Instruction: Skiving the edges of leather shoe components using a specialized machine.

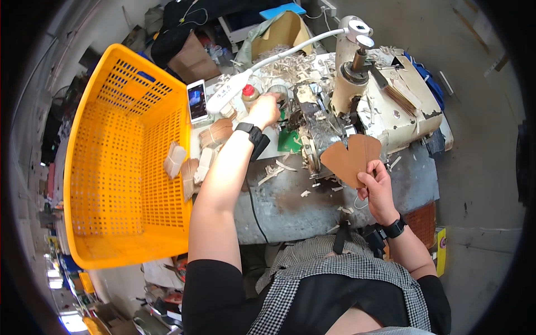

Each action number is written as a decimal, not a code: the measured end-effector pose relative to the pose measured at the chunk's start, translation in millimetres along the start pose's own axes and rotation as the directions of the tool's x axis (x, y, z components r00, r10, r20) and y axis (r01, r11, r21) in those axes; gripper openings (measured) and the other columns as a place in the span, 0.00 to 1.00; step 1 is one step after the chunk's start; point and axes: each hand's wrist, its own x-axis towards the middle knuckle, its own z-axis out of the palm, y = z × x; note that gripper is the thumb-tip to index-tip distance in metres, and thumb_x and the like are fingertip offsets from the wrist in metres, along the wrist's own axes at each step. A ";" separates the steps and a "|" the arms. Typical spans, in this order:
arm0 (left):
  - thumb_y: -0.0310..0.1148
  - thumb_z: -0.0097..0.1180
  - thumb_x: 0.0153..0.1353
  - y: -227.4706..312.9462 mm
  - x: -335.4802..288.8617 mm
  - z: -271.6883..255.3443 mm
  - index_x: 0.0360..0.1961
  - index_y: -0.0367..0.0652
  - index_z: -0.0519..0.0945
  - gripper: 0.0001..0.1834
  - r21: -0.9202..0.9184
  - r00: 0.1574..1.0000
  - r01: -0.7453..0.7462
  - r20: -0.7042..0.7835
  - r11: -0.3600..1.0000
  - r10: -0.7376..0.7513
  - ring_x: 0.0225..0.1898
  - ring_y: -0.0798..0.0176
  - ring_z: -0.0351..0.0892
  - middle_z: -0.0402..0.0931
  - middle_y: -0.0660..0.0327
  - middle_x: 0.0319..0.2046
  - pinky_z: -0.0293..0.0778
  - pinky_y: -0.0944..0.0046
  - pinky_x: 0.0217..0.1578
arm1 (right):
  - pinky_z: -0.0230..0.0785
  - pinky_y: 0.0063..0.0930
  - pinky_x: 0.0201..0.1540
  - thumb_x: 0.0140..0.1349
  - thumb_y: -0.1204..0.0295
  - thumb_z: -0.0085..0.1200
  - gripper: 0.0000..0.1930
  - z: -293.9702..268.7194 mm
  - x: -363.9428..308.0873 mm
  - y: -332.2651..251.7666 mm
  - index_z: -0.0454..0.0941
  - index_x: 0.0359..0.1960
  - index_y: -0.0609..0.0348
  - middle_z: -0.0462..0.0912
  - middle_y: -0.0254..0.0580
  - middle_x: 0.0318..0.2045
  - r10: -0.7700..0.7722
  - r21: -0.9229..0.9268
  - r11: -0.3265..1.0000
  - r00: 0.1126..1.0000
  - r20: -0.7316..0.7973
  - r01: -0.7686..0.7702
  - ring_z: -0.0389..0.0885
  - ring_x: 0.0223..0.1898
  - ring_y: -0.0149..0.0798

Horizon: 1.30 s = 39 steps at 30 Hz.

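We're between feeds: right hand (378, 187) pinches tan leather pieces (350, 159) mid-frame; left hand (264, 110) closed, likely adjusting worn cream machine (357, 106); next needs realignment.

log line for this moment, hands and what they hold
left hand: reaching to machine, grip unclear | right hand: holding tan leather pieces | orange crate: at person's left

Lit phone screen (197, 100) upright beside orange crate (120, 156).
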 end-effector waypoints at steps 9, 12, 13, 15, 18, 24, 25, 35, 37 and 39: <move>0.28 0.55 0.48 -25.1 46.2 47.2 0.54 0.49 0.78 0.27 0.208 0.884 0.185 0.391 0.960 -0.255 0.51 0.47 0.78 0.78 0.47 0.48 0.73 0.54 0.52 | 0.59 0.14 0.16 0.60 0.76 0.56 0.12 14.3 -16.3 3.9 0.62 0.35 0.50 0.72 0.29 0.23 -0.004 0.003 1.000 0.996 -0.085 0.004 0.67 0.15 0.20; 0.29 0.55 0.48 -11.3 32.5 28.6 0.48 0.46 0.81 0.22 0.173 0.960 0.123 0.230 0.977 -0.162 0.46 0.46 0.80 0.80 0.46 0.43 0.75 0.52 0.49 | 0.58 0.14 0.16 0.60 0.76 0.56 0.12 12.2 -17.6 4.4 0.62 0.34 0.50 0.72 0.29 0.23 -0.001 0.012 1.000 0.995 -0.095 0.002 0.66 0.15 0.20; 0.29 0.58 0.49 -7.3 20.2 22.1 0.43 0.44 0.83 0.17 0.062 0.993 0.100 0.050 0.993 -0.103 0.40 0.49 0.83 0.82 0.48 0.36 0.77 0.54 0.44 | 0.58 0.14 0.16 0.60 0.75 0.56 0.12 12.0 -17.7 4.0 0.62 0.34 0.50 0.72 0.29 0.23 0.005 0.014 1.000 0.996 -0.092 -0.004 0.66 0.15 0.20; 0.30 0.63 0.50 10.4 2.0 2.2 0.36 0.40 0.83 0.11 -0.153 0.991 0.027 -0.123 0.988 -0.046 0.30 0.53 0.83 0.82 0.53 0.29 0.77 0.60 0.35 | 0.59 0.13 0.16 0.60 0.75 0.57 0.12 11.1 -17.9 3.6 0.62 0.34 0.50 0.71 0.28 0.22 0.002 0.025 1.000 0.996 -0.087 0.000 0.66 0.15 0.20; 0.33 0.69 0.47 64.7 -43.7 -34.6 0.28 0.41 0.80 0.11 -0.436 0.985 -0.059 -0.173 0.898 -0.019 0.27 0.52 0.78 0.79 0.57 0.25 0.75 0.56 0.33 | 0.59 0.14 0.17 0.60 0.75 0.57 0.13 8.0 -15.7 4.3 0.62 0.34 0.50 0.72 0.28 0.22 0.012 0.012 1.000 0.994 -0.109 -0.011 0.66 0.15 0.20; 0.29 0.66 0.41 158.7 -98.1 -44.5 0.50 0.38 0.77 0.29 -0.141 0.706 -0.708 -0.111 0.692 0.700 0.48 0.51 0.75 0.76 0.55 0.49 0.72 0.56 0.48 | 0.59 0.15 0.17 0.60 0.73 0.58 0.13 10.0 -7.5 10.1 0.62 0.34 0.50 0.73 0.30 0.23 0.002 0.055 0.999 0.999 -0.043 0.000 0.67 0.15 0.20; 0.28 0.62 0.42 161.4 -100.3 -31.3 0.52 0.38 0.75 0.30 -0.050 0.698 -0.715 -0.103 0.697 0.709 0.47 0.53 0.75 0.76 0.55 0.49 0.72 0.57 0.48 | 0.59 0.15 0.17 0.60 0.73 0.59 0.14 8.9 -4.8 10.9 0.62 0.34 0.49 0.73 0.30 0.23 -0.013 0.051 0.999 0.999 -0.039 0.015 0.67 0.15 0.21; 0.24 0.59 0.39 162.3 -93.3 -15.6 0.48 0.36 0.78 0.28 0.059 0.684 -0.715 -0.147 0.697 0.715 0.45 0.55 0.77 0.78 0.56 0.46 0.76 0.59 0.45 | 0.58 0.15 0.15 0.59 0.72 0.59 0.14 -5.6 3.0 5.0 0.62 0.34 0.49 0.73 0.30 0.22 -0.057 0.033 0.998 0.998 0.034 0.056 0.67 0.14 0.20; 0.23 0.60 0.37 168.1 -97.2 -19.8 0.48 0.36 0.78 0.29 0.057 0.685 -0.716 -0.138 0.696 0.715 0.45 0.54 0.77 0.78 0.55 0.46 0.77 0.59 0.45 | 0.58 0.15 0.15 0.59 0.72 0.59 0.14 -8.2 4.5 4.1 0.62 0.34 0.49 0.73 0.30 0.22 -0.060 0.013 0.998 0.998 0.034 0.059 0.67 0.14 0.20; 0.22 0.59 0.35 169.3 -97.0 -20.9 0.48 0.36 0.78 0.30 0.068 0.685 -0.714 -0.136 0.697 0.715 0.45 0.54 0.78 0.78 0.55 0.46 0.77 0.59 0.44 | 0.58 0.15 0.14 0.59 0.72 0.59 0.14 -9.8 5.5 2.9 0.62 0.34 0.50 0.73 0.30 0.22 -0.051 0.019 0.999 0.997 0.054 0.050 0.67 0.14 0.20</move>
